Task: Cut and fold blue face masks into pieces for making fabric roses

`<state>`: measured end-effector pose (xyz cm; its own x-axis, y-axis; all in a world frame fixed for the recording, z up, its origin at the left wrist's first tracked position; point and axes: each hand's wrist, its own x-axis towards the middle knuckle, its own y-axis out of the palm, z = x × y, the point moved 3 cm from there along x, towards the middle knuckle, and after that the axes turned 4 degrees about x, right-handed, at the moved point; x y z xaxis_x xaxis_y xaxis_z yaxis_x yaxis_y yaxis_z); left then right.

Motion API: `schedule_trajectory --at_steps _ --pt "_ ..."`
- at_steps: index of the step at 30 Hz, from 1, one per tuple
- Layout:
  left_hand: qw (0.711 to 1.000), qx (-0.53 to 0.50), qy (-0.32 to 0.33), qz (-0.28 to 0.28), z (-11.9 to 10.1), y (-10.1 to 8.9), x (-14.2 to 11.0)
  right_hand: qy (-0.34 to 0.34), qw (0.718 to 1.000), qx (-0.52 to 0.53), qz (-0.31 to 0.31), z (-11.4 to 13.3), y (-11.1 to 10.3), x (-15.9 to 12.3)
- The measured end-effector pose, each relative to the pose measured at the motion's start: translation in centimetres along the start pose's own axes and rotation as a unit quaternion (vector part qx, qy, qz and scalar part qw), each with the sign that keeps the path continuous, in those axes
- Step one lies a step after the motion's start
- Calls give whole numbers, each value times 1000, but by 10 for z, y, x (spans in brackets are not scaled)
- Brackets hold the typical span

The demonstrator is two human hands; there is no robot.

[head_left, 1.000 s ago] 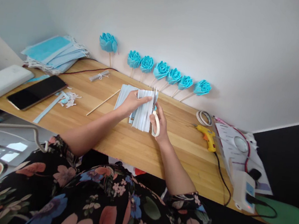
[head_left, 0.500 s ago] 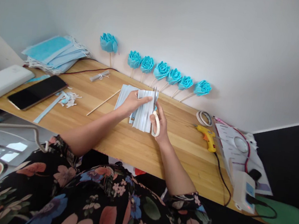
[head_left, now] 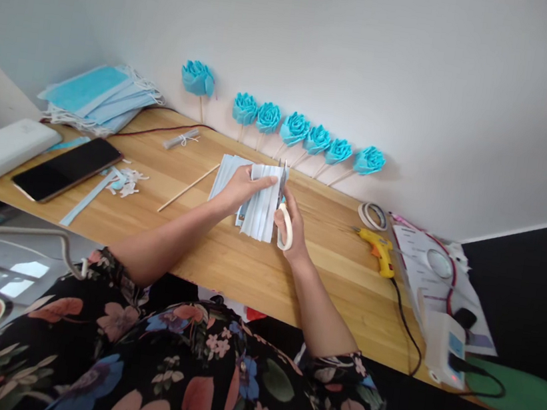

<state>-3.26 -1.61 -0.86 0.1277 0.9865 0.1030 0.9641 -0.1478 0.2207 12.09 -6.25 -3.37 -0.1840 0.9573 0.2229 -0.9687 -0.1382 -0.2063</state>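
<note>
Our right grip (head_left: 296,231) is wrapped around the white handles of the scissors (head_left: 286,229), whose blades meet the right edge of a pleated mask (head_left: 261,211). Our left grip (head_left: 239,190) pinches that mask, thumb across its face. Well right of the right grip, a yellow glue gun (head_left: 379,249) rests on the table (head_left: 331,260). Left of the left grip lies a thin stick (head_left: 188,187). Beyond both grips, seven blue flowers (head_left: 295,129) lean against the wall (head_left: 294,46).

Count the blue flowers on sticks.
7 flowers, all along the wall: the leftmost stands apart, then six in a row to its right, ending at the rightmost. None seems hidden.
</note>
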Motion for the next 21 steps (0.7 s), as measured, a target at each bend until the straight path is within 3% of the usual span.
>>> schedule_trajectory --at_steps 21 --pt "999 30 -21 15 -3 1 -3 48 998 46 -1 3 3 -3"
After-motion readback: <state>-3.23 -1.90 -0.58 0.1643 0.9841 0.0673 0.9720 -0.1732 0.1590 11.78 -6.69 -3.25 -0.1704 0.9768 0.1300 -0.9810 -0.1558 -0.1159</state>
